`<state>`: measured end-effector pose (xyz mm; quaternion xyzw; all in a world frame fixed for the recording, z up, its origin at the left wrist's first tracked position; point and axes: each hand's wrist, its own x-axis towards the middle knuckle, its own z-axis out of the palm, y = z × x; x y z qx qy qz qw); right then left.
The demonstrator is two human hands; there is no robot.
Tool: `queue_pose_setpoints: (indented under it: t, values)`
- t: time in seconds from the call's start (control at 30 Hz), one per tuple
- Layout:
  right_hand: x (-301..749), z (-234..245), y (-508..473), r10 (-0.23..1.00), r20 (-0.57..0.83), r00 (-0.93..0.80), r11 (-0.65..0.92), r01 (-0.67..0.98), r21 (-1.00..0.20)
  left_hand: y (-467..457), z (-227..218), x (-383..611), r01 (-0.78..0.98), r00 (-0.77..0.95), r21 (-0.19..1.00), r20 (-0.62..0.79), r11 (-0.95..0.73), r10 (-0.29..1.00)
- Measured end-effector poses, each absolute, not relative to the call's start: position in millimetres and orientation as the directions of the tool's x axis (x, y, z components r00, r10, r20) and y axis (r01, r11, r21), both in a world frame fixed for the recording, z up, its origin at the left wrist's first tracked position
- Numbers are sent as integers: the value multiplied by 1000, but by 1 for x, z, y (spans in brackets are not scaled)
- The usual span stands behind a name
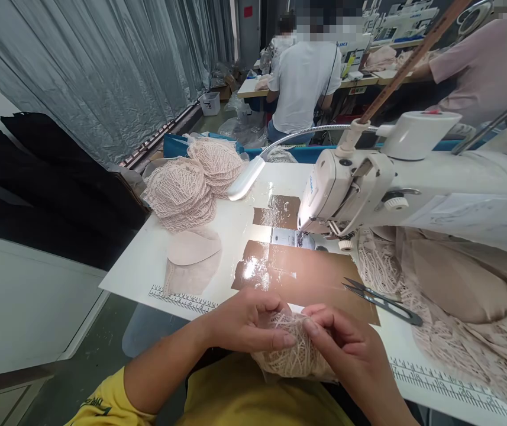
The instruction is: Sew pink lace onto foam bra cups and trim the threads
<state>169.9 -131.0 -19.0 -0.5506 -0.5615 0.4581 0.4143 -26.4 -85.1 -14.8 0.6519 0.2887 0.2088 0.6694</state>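
at the white table (236, 222), left grip (246, 322) and right grip (353, 343) pinch beige lace (295, 356) between thumb and fingers.

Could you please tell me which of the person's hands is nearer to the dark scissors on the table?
Right. The right hand sits close on the near side of the dark scissors; the left hand is farther off, to the left across the lace piece.

A rounded cream lace piece (296, 357) is held before the yellow shirt (239, 393).
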Motion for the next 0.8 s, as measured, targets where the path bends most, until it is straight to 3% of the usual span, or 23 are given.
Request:
queue_pose_setpoints:
  t: [0.33, 0.47, 0.63, 0.8]
  values:
    - [166, -24, -135, 996, 70, 54, 51, 296, -954, -79, -7, -23, 258, 718, 945, -50, -200, 694]
    - [167, -24, -135, 995, 87, 43, 70, 305, -950, -78, -13, -19, 235, 720, 962, -78, -137, 690]
    - [177, -26, -129, 999, -28, -38, -18, 238, -971, -76, -19, -16, 181, 713, 979, -69, -88, 698]
    - [186, -28, -120, 973, -207, -103, -204, 38, -978, -74, -20, -15, 176, 693, 981, -66, -79, 717]
